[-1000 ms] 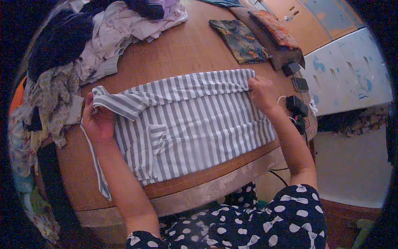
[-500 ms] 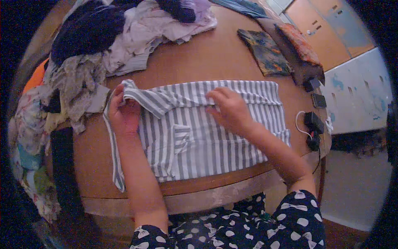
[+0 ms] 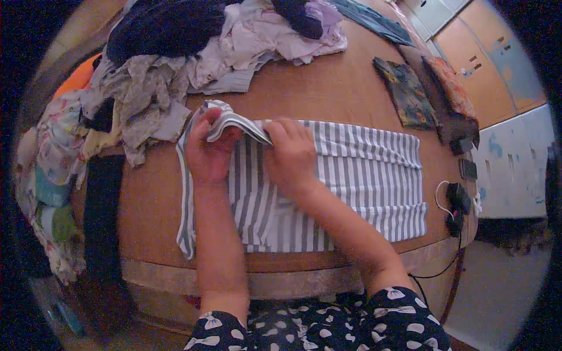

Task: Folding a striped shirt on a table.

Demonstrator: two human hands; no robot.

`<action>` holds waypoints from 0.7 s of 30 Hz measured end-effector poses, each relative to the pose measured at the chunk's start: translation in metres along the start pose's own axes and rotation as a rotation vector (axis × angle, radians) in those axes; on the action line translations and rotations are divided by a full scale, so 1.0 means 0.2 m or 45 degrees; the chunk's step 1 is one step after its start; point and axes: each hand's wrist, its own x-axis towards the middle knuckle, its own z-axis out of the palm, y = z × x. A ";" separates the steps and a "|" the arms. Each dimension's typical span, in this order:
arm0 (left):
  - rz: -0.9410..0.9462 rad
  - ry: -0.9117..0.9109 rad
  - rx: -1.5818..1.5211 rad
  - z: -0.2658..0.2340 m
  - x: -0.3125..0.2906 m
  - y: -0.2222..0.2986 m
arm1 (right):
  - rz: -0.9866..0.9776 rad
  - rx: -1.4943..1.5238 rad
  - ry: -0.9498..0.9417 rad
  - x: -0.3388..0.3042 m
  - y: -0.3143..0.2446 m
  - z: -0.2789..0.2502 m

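A grey-and-white striped garment (image 3: 369, 175) lies folded lengthwise on the brown table (image 3: 158, 210). At its left end, my left hand (image 3: 208, 155) is closed around a raised, turned-over part of the cloth, thumb and fingers curled about it. Beside it my right hand (image 3: 290, 155) pinches the tip of that same raised flap. A narrow striped strip (image 3: 184, 216) hangs down along the outside of my left forearm. Both forearms cover part of the cloth's middle and near edge.
Rumpled clothes (image 3: 155, 88) are heaped at the far left, with a dark garment (image 3: 170, 29) on top. A folded dark patterned cloth (image 3: 407, 93) lies at the far right. Black adapters with cables (image 3: 456, 202) sit by the right edge, near cabinets (image 3: 509, 164).
My right hand has moved left from the middle of the striped garment to the raised flap and taken hold of it. My left hand keeps its hold. The whole view has shifted a little.
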 end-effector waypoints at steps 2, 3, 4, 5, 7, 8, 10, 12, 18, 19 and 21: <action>0.045 0.159 -0.064 -0.08 -0.02 0.04 | -0.102 0.184 0.004 0.01 0.00 -0.07; -0.035 0.098 -0.375 -0.24 -0.01 0.07 | -0.110 0.207 0.005 0.00 -0.03 -0.08; -0.136 0.026 -0.703 -0.23 0.00 0.08 | -0.135 0.311 -0.064 -0.02 -0.01 -0.10; -0.009 -0.263 -0.154 -0.23 0.02 0.13 | -0.160 0.418 -0.133 -0.04 0.00 -0.11; -0.100 -0.587 -0.204 -0.18 0.00 0.15 | -0.267 0.413 -0.238 -0.08 0.03 -0.11; -0.195 -0.910 -0.249 -0.15 -0.01 0.14 | -0.370 0.408 -0.342 -0.09 0.04 -0.11; -0.131 -1.038 -0.300 -0.15 0.02 0.13 | -0.359 0.443 -0.442 -0.09 0.04 -0.13; -0.061 -1.162 -0.342 -0.16 0.02 0.13 | -0.354 0.486 -0.543 -0.06 0.03 -0.13; 0.143 -1.285 -0.735 -0.15 0.03 0.12 | 0.045 0.560 -0.725 0.06 -0.06 0.01; 0.115 -1.348 -0.685 -0.16 0.03 0.13 | 0.094 0.553 -0.891 0.10 -0.11 0.03; 0.137 -1.583 -0.597 -0.15 0.07 0.14 | 0.126 0.642 -0.748 0.07 -0.18 0.13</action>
